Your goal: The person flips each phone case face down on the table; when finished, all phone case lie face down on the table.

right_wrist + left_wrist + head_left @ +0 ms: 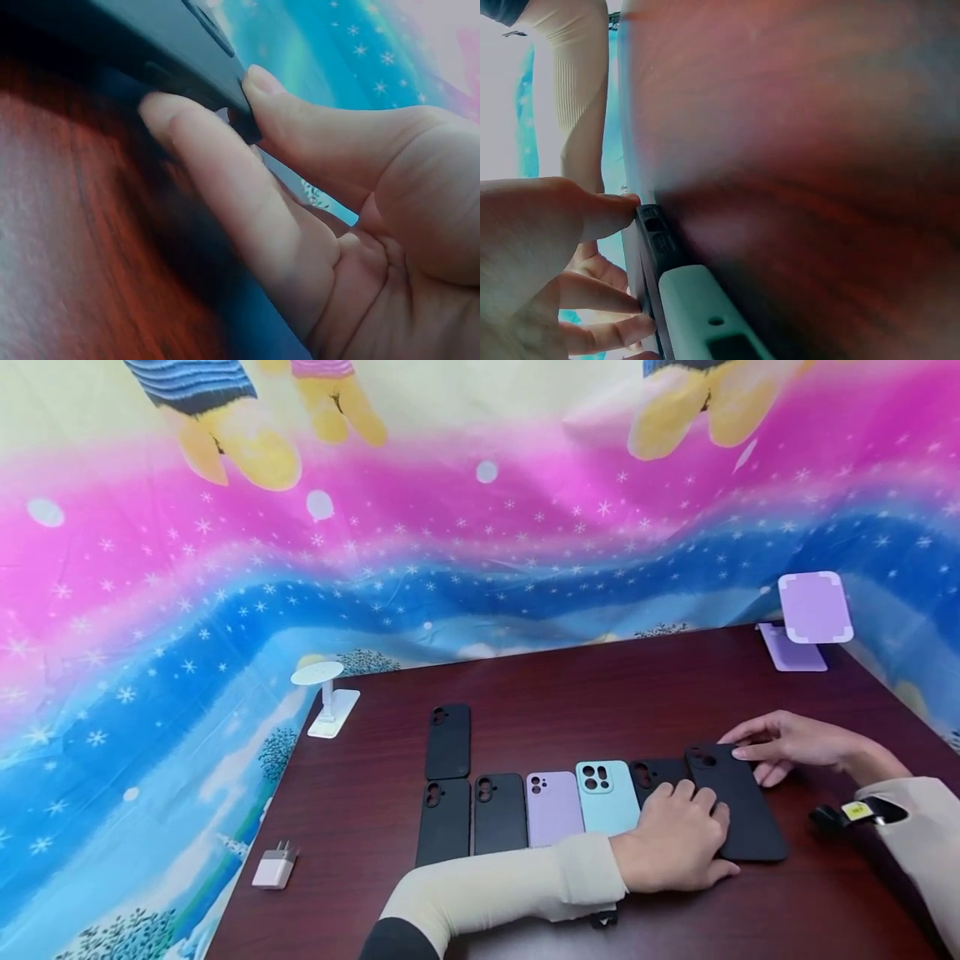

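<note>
A black phone case [738, 810] lies at the right end of a row of cases, overlapping its neighbour in the head view. My right hand [798, 747] pinches its far corner between thumb and forefinger, the forefinger [217, 172] under the edge in the right wrist view. My left hand [675, 839] rests over the neighbouring black case [660, 771], fingers at the pinched case's left side and thumb by its near edge. Left of them, a mint case [606, 797], a lilac case [553, 810] and two black cases, one beside the lilac [500, 814] and one at the end [444, 822], continue the row.
Another black case [448, 742] lies behind the row's left end. A white stand [333, 710] is at the back left, a lilac stand [813, 610] at the back right. A charger plug [275, 867] sits near the table's left edge. A printed cloth [480, 543] hangs behind.
</note>
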Demonstrator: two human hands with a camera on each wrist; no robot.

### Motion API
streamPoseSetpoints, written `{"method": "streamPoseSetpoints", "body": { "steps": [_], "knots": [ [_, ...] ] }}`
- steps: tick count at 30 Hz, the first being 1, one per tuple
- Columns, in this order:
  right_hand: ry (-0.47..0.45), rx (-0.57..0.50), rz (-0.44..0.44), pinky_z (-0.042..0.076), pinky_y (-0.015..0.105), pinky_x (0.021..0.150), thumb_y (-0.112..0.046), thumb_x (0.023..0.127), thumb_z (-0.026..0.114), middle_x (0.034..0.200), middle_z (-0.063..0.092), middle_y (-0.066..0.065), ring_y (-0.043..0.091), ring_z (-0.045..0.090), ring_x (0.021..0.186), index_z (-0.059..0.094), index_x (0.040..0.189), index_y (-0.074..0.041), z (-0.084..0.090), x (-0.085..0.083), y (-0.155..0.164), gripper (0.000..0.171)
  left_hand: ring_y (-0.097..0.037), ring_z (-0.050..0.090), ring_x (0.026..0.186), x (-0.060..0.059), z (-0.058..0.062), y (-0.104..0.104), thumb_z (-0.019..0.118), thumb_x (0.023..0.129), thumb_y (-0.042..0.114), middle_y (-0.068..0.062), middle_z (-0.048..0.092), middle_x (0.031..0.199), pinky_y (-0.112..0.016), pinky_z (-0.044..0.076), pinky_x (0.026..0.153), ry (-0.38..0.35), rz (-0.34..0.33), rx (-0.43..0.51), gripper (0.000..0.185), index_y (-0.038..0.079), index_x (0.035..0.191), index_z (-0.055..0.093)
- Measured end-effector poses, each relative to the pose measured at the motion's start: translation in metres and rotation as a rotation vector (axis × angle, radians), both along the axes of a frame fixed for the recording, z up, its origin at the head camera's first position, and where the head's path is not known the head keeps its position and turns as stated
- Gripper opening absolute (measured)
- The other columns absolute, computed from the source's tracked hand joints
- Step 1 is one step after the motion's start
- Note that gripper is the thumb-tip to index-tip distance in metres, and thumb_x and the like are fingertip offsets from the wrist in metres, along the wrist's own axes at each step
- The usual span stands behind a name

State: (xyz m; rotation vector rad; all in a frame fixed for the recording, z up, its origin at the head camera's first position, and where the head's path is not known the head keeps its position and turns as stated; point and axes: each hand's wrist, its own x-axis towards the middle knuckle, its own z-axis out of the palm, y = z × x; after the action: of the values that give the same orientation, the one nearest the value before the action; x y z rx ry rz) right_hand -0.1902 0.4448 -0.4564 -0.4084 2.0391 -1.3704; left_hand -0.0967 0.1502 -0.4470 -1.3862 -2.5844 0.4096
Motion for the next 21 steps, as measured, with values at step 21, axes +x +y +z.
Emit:
{"method": "streamPoseSetpoints", "body": {
  "steps": [21],
  "knots": [
    [0.261,0.313,-0.071,0.060,0.033,0.063,-0.024,0.102,0.065,0.088,0.069,0.007,0.014,0.067,0.069,0.063,0.133,0.002,0.007,0.010,-0.028,0.041,-0.005,0.053,0.108,-0.004,0.008,-0.021,0.043,0.095,0.078,0.016,0.056,0.127,-0.021,0.045,0.086,-0.139,-0.062,-0.024,0.060,0.042,0.141,0.057]
  ]
}}
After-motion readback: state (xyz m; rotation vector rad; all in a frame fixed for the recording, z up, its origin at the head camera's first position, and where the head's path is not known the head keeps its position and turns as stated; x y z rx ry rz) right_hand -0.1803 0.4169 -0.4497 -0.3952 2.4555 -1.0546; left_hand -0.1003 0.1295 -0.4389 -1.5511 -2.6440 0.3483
